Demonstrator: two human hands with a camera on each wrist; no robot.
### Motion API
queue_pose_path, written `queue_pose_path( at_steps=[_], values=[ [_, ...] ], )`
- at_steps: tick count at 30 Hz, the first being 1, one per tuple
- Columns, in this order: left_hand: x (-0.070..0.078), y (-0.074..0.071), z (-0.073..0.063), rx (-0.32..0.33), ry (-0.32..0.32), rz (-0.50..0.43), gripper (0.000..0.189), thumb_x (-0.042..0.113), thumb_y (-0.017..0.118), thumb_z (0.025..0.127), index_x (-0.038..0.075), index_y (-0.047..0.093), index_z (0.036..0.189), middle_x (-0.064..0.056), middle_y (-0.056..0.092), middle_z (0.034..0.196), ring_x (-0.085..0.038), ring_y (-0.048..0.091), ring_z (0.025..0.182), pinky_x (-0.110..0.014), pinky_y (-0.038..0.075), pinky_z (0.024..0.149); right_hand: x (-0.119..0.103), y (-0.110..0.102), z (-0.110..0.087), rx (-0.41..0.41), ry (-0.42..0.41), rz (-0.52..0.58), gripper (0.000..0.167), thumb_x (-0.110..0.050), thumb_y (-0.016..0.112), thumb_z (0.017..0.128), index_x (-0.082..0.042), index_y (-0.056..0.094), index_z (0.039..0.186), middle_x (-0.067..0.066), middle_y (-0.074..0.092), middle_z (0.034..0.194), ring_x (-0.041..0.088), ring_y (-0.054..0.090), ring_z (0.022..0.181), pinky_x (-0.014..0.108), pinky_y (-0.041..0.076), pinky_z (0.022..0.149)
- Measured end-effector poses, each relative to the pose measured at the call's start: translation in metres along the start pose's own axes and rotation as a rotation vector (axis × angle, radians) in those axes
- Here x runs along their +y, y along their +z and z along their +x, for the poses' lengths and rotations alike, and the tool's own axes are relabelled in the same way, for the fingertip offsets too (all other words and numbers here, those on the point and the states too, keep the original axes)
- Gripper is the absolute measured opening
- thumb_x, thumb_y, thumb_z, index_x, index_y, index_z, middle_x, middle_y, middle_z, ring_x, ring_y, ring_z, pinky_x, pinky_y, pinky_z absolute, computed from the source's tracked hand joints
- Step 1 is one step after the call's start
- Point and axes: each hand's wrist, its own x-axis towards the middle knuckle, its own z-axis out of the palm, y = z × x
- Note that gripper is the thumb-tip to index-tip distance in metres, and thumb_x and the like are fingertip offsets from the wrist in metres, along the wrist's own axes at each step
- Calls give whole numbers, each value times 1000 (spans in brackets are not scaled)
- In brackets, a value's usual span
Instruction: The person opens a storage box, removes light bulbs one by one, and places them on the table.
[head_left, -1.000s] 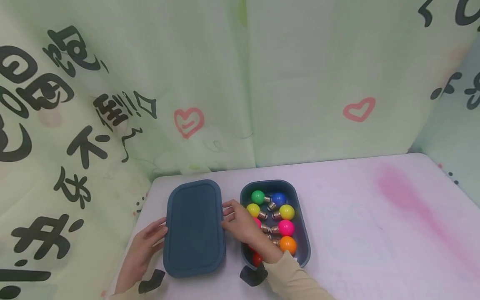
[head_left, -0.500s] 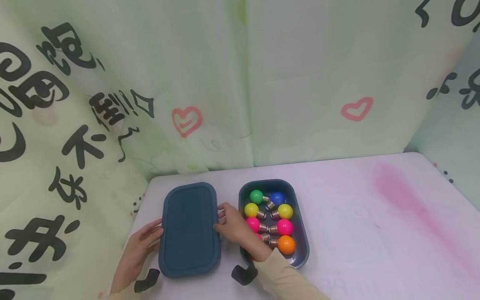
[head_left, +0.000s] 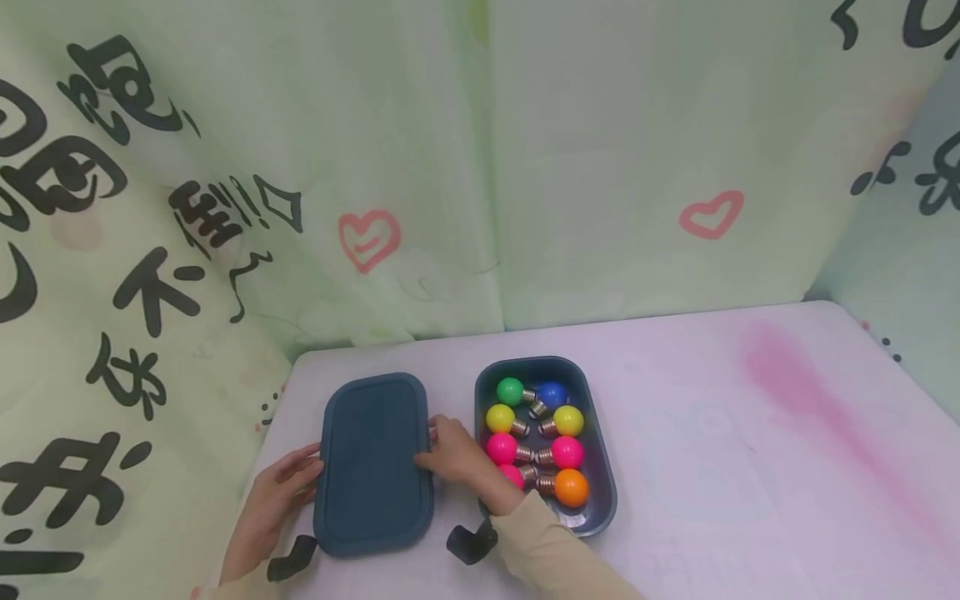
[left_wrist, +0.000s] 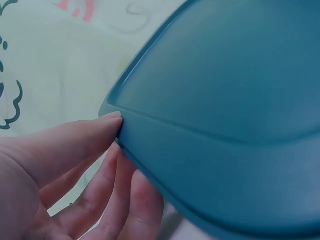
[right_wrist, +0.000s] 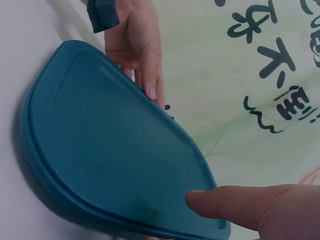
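Note:
A dark blue rounded-rectangular lid (head_left: 373, 467) lies at the left of the table, between both hands. My left hand (head_left: 273, 500) holds its left edge. In the left wrist view, the thumb (left_wrist: 95, 127) is on the rim and the other fingers curl beneath it. My right hand (head_left: 457, 454) grips the opposite edge, its thumb (right_wrist: 210, 202) over the top face; its other fingers are mostly hidden. Under the right forearm stands a dark blue box (head_left: 606, 467) with coloured bulbs, among them a green bulb (head_left: 510, 392) and an orange bulb (head_left: 572, 488). The sleeve covers the box's near-left corner.
The white table (head_left: 712, 467) has a pink smear at its right. Pale green cloth (head_left: 600, 167) with dark characters and pink hearts hangs behind and at the sides. Dark straps with blocks sit at both wrists.
The lid has come slightly toward me and left, with both hands on it. The right forearm has shifted left, baring more pink bulbs, and the right thumb reaches further over the lid.

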Motion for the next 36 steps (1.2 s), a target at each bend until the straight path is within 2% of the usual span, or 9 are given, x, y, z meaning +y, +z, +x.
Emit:
queue_pose_path(
  at_steps=[4, 10, 15, 18, 22, 29, 36],
  values=[
    [-2, -1, 2, 12, -3, 22, 67, 33, 74, 89, 2, 49, 144, -2, 67, 120, -2, 66, 93, -22, 56, 81, 0, 1, 2, -29, 28, 8, 54, -6, 72, 87, 12, 48, 132, 27, 61, 120, 39, 62, 108, 53, 53, 93],
    [-1, -1, 1, 42, 36, 69, 61, 28, 74, 90, -1, 53, 139, -4, 70, 116, 0, 66, 88, -21, 56, 78, 0, 2, 5, -61, 87, 10, 56, -10, 72, 88, 10, 47, 134, 26, 59, 126, 40, 60, 114, 54, 52, 96],
    [0, -1, -2, 62, 32, 99, 58, 23, 73, 91, -4, 53, 137, -14, 69, 123, 0, 68, 89, -22, 58, 77, 1, 2, 5, -82, 101, 21, 55, -11, 71, 88, 8, 48, 134, 24, 60, 126, 38, 61, 113, 53, 53, 95],
    [2, -1, -5, 58, 24, 114, 56, 24, 71, 93, -3, 52, 139, -18, 65, 129, -5, 68, 95, -24, 58, 80, 0, 1, 4, -87, 86, 22, 54, -12, 71, 88, 8, 48, 133, 23, 60, 124, 38, 61, 112, 51, 53, 94],
    [7, 0, -9, 57, 15, 123, 57, 28, 70, 93, 2, 51, 140, -18, 63, 132, -8, 68, 100, -25, 58, 83, 0, -3, 1, -97, 42, 35, 52, -12, 71, 89, 8, 49, 132, 23, 60, 123, 37, 61, 111, 50, 55, 93],
    [18, 11, -17, 63, 98, 23, 56, 30, 70, 93, 3, 53, 139, -14, 65, 128, -7, 68, 98, -25, 57, 84, 0, -18, -6, -92, -31, 106, 54, -18, 69, 92, 5, 49, 137, 21, 60, 128, 36, 60, 117, 49, 54, 95],
    [31, 25, -26, 45, 164, -42, 55, 26, 72, 92, 0, 54, 137, -7, 68, 120, -7, 68, 98, -27, 58, 83, 1, -34, -10, -47, -89, 121, 46, -16, 67, 93, 6, 55, 132, 23, 62, 126, 36, 61, 116, 45, 54, 95]
  ],
)
